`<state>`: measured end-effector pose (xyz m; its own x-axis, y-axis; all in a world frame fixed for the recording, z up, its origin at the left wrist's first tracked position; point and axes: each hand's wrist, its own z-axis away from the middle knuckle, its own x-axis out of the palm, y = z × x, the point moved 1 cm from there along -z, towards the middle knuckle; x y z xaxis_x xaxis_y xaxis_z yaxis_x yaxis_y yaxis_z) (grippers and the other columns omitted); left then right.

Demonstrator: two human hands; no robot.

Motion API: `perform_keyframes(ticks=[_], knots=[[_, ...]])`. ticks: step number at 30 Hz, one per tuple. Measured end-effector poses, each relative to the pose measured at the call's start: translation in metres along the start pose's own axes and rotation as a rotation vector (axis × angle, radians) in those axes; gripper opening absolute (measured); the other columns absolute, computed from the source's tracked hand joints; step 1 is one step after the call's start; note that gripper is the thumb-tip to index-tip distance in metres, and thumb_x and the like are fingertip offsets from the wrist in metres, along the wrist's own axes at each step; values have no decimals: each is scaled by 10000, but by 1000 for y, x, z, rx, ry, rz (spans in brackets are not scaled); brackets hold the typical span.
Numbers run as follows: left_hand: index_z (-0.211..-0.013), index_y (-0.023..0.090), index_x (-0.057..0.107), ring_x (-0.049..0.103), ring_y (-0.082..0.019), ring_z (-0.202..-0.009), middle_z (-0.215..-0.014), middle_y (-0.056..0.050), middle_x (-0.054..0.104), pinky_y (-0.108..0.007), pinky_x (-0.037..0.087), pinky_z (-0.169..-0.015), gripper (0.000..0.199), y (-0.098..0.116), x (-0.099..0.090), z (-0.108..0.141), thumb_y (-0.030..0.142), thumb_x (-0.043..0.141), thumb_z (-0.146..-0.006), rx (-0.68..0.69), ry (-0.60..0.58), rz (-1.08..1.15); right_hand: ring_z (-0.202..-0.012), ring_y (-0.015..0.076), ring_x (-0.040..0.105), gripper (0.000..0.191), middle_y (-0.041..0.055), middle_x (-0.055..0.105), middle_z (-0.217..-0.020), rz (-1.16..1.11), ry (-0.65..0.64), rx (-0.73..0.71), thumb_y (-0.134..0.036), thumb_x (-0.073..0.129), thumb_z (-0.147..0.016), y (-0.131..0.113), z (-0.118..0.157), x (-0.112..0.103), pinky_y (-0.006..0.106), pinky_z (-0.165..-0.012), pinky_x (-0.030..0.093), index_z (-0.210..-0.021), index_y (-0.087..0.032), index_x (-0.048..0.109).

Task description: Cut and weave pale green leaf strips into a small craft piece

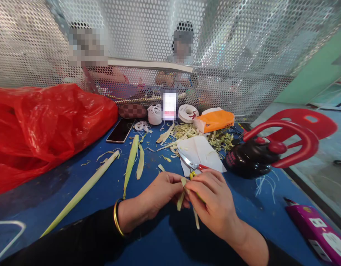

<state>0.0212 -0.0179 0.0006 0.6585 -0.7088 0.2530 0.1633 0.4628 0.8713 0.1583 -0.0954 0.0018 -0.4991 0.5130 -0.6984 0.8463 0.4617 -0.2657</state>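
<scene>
Both hands meet at a short, pale green husk-like leaf strip (180,200). My left hand (162,190), a gold bangle at its wrist, pinches the strip between thumb and fingers. Closed from the other side, my right hand (214,199) grips the strip near its top. A yellow-green handle (191,175) shows by the right fingers; its full shape is hidden. Just beyond lie scissors (189,161) with silver blades and a red handle, over a white paper sheet (198,146). Another thin pale piece hangs below the right fingers.
Long green leaves (130,162) lie left of the hands. Farther back are a dark phone (120,130), white string (154,114), a ribbon roll (188,113) and an orange tissue pack (216,121). A black kettle (246,159) and purple power strip (317,229) stand right; a red bag (48,129) left.
</scene>
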Motion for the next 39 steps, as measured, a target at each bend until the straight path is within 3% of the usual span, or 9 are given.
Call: perform_keyframes(ticks=[5, 9, 13, 17, 21, 31, 39], knots=[[-788, 140, 725, 627, -116, -600, -682, -27, 685, -215, 485, -591, 161, 5, -4, 4, 182, 609, -685, 46, -90, 35, -747, 177, 618, 146, 34, 668, -793, 50, 19, 19, -80, 588, -843, 1, -1, -4, 416, -834, 469, -891, -200, 656], [-847, 128, 731, 646, -134, -648, -714, -52, 701, -229, 497, -621, 196, 8, -4, 9, 212, 620, -709, 63, -91, 74, -791, 189, 635, 158, 32, 669, -814, 72, 11, 13, -86, 592, -837, 1, -3, -8, 412, -840, 459, -880, -216, 671], [-764, 122, 707, 645, -127, -613, -691, -52, 692, -220, 487, -597, 254, 9, -2, 13, 373, 674, -744, 85, -42, 96, -815, 192, 643, 163, 33, 680, -841, 81, 23, -9, -101, 582, -847, 0, -5, -11, 414, -852, 447, -903, -223, 674], [-795, 113, 712, 639, -119, -582, -685, -51, 694, -215, 484, -576, 315, 8, 0, 20, 420, 699, -725, 102, 63, 98, -851, 205, 647, 196, 53, 691, -886, 51, 5, -53, -103, 575, -843, -5, -6, -15, 423, -878, 439, -980, -206, 670], [-869, 97, 722, 612, -102, -528, -643, -44, 685, -205, 477, -543, 315, 5, 2, 30, 370, 711, -711, 104, 180, 137, -916, 229, 646, 226, 73, 708, -951, 86, -37, -116, -135, 564, -869, -11, -4, -11, 452, -919, 420, -1065, -187, 663], [-939, 87, 726, 586, -89, -504, -648, -37, 668, -195, 473, -507, 332, -9, 2, 39, 304, 751, -688, 184, 244, 231, -850, 208, 684, 124, 69, 733, -844, 108, 150, -228, -71, 608, -853, -22, 2, -8, 415, -885, 459, -922, -146, 680], [-901, 97, 746, 523, -69, -464, -599, -8, 629, -171, 414, -437, 233, -14, -1, 34, 220, 697, -709, 179, 303, 201, -924, 211, 673, 192, 72, 729, -921, 131, 38, -261, -80, 558, -879, -20, 7, 2, 422, -962, 405, -998, -164, 683]])
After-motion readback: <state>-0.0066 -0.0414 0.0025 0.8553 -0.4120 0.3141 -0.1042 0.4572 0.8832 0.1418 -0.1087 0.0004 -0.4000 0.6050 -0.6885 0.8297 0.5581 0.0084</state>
